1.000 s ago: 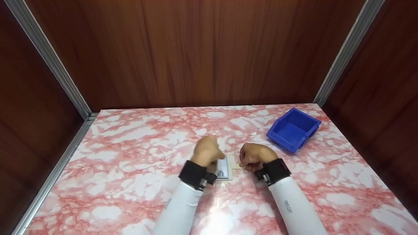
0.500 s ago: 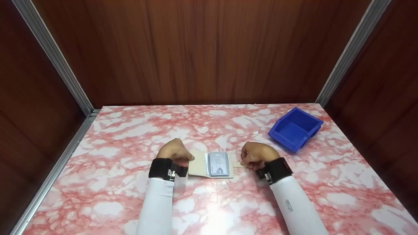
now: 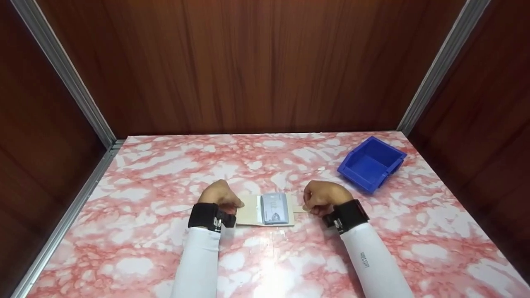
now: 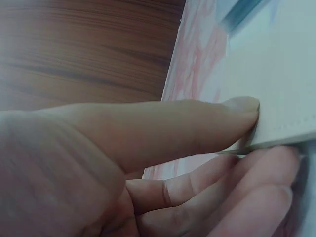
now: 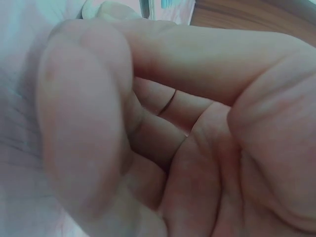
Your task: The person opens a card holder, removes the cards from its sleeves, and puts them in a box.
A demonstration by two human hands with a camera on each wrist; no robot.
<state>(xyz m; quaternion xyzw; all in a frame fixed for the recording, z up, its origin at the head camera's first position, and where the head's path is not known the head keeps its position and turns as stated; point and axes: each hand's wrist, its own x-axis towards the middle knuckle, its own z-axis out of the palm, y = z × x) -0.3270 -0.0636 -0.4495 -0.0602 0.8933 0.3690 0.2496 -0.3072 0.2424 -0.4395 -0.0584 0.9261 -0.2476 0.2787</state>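
A cream card holder [image 3: 247,210] lies opened out on the table in the head view, between my two hands. Clear plastic sleeves [image 3: 275,208] with a greyish printed card fill its right half. My left hand [image 3: 218,195] pinches the outer edge of the left cover; in the left wrist view the thumb presses on top of the cover [image 4: 281,84] and fingers sit underneath. On the other side, my right hand [image 3: 325,195] pinches the narrow closing strap [image 3: 298,208] between thumb and curled index finger. Most of the strap's end is hidden by those fingers.
An open blue plastic bin [image 3: 370,165] stands tilted at an angle at the back right. Red-and-white marbled sheeting covers the table [image 3: 165,165]. Dark wood panels [image 3: 265,66] with metal corner rails enclose the back and both sides.
My left hand has swung from over the card holder out to the left, turning the cover open and flat to show the sleeves. The right hand stays on the strap.
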